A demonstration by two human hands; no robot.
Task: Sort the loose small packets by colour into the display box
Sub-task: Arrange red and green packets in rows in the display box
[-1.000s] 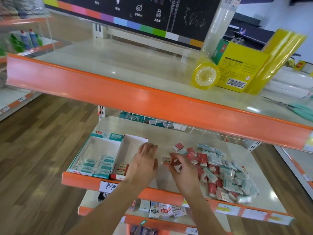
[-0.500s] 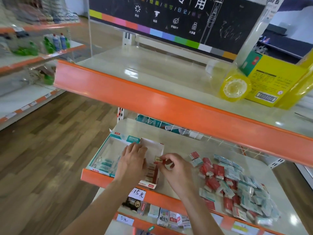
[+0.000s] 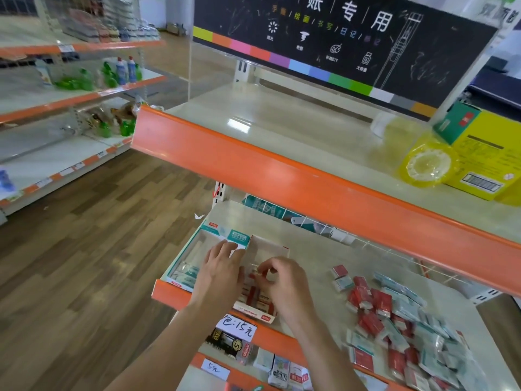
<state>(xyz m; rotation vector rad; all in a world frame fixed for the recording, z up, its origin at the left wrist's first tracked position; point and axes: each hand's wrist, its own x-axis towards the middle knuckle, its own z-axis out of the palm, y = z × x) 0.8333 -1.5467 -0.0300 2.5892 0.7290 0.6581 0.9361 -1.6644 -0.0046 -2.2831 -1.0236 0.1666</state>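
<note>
Only one view here, the head cam looking down at a shop shelf [image 3: 315, 258]. Two hands are in frame, both over the display box [image 3: 255, 313], which sits at the front left of that shelf and has two compartments. The left compartment [image 3: 194, 249] has teal trim and a few pale teal packets lying at its front; I can make out maybe three or four, blurry. The right compartment [image 3: 266, 252] has red and white packets [image 3: 255, 296] standing in a row near the front; count is hard because the hands cover most of them.

The left hand [image 3: 220, 273] lies flat with its fingers straight and close together, across the divider between the two compartments, fingertips toward the teal flap [image 3: 238, 237] at the back. The right hand [image 3: 284, 283] has its fingers curled in narrow, pinching what looks like one small red packet [image 3: 253, 275] just above the red row. Can't tell if it holds more than one.

The loose pile [image 3: 400, 325] is well to the right on the same shelf: red and pale teal packets jumbled together, dozens, too overlapped to count properly. Three or so sit a bit apart at its upper left.

On the shelf above: one yellow tape roll [image 3: 427, 165] touching one yellow carton [image 3: 485, 153].
</note>
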